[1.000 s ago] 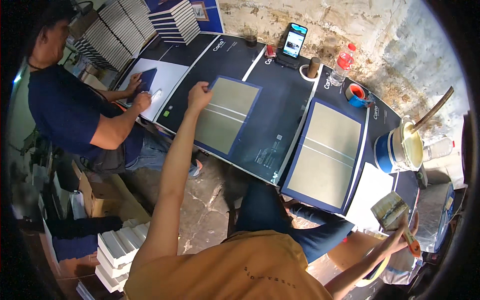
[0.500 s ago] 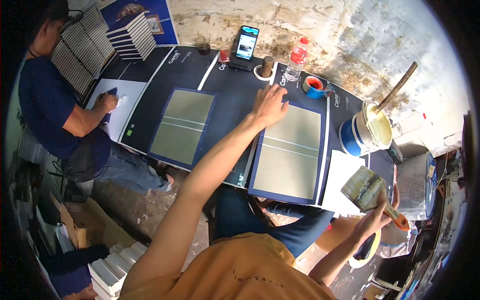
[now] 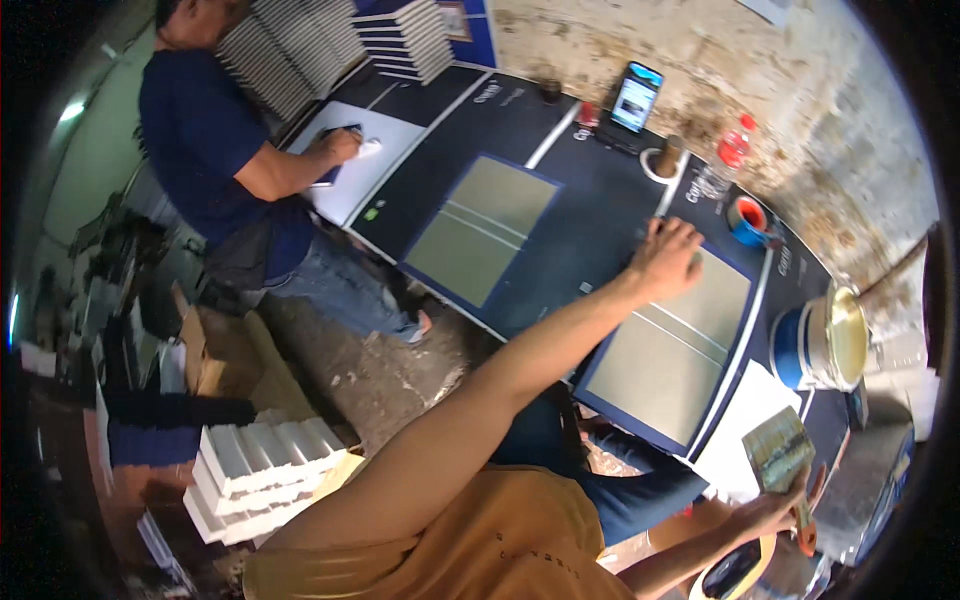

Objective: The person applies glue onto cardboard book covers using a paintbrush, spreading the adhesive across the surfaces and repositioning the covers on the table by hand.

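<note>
My left hand reaches across the table and rests at the far left corner of a blue-edged book cover. Its fingers are bent and slightly apart, their tips toward the cover's far edge. Grey boards with a narrow spine strip lie on that cover. At the lower right my right hand is closed round the orange handle of a wide, stained paste brush, bristles up, over a white sheet. A second, similar book cover lies flat to the left.
A paste bucket with a stick stands right. Along the wall are a bottle, tape rolls and a propped phone. A co-worker wipes a dark cover at left. Stacked books stand behind; white book blocks sit lower left.
The view has swung left, so the table sits farther right. My left hand stays by the cover's far left corner; my right hand still holds the paste brush.
</note>
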Tool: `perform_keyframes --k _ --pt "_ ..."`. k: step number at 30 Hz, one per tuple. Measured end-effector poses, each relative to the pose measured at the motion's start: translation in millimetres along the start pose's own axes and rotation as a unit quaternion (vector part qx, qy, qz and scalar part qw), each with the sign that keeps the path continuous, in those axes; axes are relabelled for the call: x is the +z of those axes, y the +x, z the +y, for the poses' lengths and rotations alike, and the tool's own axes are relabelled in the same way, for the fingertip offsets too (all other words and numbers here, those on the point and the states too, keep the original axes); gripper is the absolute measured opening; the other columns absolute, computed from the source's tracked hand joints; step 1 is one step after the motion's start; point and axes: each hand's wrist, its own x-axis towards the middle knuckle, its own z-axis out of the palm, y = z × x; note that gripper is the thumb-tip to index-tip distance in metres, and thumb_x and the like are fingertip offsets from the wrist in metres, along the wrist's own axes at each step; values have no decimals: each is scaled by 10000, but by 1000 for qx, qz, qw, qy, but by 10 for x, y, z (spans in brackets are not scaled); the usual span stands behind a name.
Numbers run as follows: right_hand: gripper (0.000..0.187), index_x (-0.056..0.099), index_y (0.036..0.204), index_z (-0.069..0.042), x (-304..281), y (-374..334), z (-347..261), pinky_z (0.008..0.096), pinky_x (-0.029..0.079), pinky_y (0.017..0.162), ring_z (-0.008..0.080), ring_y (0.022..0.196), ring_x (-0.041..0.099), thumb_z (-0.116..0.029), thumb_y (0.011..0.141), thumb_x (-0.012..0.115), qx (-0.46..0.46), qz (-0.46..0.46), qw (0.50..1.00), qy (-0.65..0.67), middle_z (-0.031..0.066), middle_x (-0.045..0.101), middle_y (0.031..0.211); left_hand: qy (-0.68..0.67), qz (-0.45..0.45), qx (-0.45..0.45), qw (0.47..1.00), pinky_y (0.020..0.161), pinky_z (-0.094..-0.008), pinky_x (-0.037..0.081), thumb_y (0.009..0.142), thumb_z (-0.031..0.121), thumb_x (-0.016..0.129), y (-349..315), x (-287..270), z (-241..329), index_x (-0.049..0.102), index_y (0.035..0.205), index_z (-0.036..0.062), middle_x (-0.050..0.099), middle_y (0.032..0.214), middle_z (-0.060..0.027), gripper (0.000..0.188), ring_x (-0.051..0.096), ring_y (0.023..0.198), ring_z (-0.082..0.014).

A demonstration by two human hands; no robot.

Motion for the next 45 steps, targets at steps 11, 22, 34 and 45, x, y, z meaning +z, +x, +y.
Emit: perform_keyframes --k 11,22,34,45 --pt "379 612 1249 50 -33 28 267 424 464 1045 273 1203 555 -193 959 613 -5 -24 999 -24 189 554 1347 -22 1 -12 1000 1008 -500 335 865 319 624 -42 -104 -94 609 1185 45 575 1198 -106 422 487 1190 -266" --pt "397 615 1248 39 -32 29 235 447 453 1061 267 1240 539 -216 944 633 2 -38 999 -20 156 539 1388 -26 -5 -18 999 1035 -507 321 874 331 622 -43 -46 -109 618 1203 44 574 1220 -108 437 478 1215 -268" --pt "407 609 1258 44 23 -34 179 450 427 1084 270 1269 516 -212 943 630 16 -30 999 -15 166 532 1397 -39 -31 -30 998 1066 -516 299 869 346 625 -48 -33 -122 619 1228 41 571 1266 -118 471 452 1266 -276" --pt "406 606 1269 40 9 -29 198 466 412 1095 274 1287 503 -211 950 605 2 -40 999 -35 151 538 1397 -38 40 -5 998 1020 -492 338 847 294 622 -68 -3 -140 645 1118 22 596 1149 -137 385 496 1163 -272"
